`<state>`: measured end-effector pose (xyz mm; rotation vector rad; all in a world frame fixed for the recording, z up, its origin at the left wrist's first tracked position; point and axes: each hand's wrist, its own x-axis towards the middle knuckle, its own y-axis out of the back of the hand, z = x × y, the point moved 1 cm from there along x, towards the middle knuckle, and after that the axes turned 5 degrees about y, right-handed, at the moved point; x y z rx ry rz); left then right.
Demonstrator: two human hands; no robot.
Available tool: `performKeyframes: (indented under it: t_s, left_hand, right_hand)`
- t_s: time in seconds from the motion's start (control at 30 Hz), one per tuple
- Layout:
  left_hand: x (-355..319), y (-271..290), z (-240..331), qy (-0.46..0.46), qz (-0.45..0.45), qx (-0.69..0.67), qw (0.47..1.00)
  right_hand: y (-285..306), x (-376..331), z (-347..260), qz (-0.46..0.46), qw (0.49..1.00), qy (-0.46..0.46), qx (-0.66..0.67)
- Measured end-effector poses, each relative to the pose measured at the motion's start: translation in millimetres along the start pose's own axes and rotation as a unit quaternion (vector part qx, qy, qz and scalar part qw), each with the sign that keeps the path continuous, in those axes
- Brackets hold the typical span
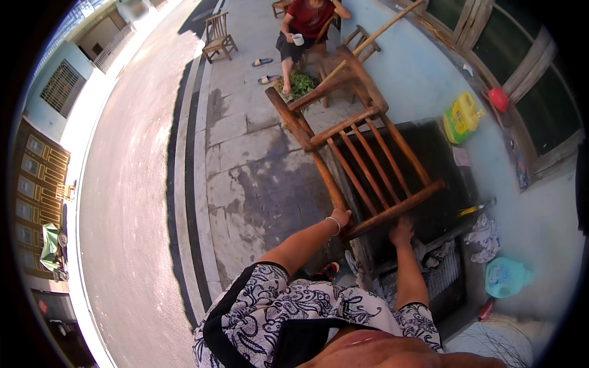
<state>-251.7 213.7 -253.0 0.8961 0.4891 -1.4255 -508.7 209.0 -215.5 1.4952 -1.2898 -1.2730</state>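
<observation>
A brown wooden chair (pixel 402 208) is tipped over the dark wash trough (pixel 362 260), its slatted back toward me and its legs pointing away. My left hand (pixel 341 218) is closed round the left end of its top rail, a bracelet on the wrist. On the same rail, farther right, my right hand (pixel 402 232) grips from the near side; its fingertips are partly hidden by the wood. The chair covers much of the trough's dark inside.
Along the right wall stand a yellow jug (pixel 461 118), a blue detergent bottle (pixel 508 277) and a crumpled cloth (pixel 485 238). A ribbed washboard (pixel 451 276) lies near my right arm. Ahead, a seated person (pixel 310 24) holds a white mug, beside leafy greens (pixel 302 84) and a small chair (pixel 218 37).
</observation>
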Motion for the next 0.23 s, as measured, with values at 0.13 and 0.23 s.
performKeyframes:
  t_s: [0.13, 0.23]
  left_hand:
    - [4.5, -2.0, -3.7, -0.028, 0.018, 0.027, 0.999]
    - [3.5, 0.5, -1.4, -0.014, 0.0, 0.014, 1.0]
  right_hand:
    - [2.9, 32.7, 34.6, 0.138, 0.956, 0.04, 0.255]
    - [9.8, 46.9, 43.0, 0.205, 0.868, 0.038, 0.451]
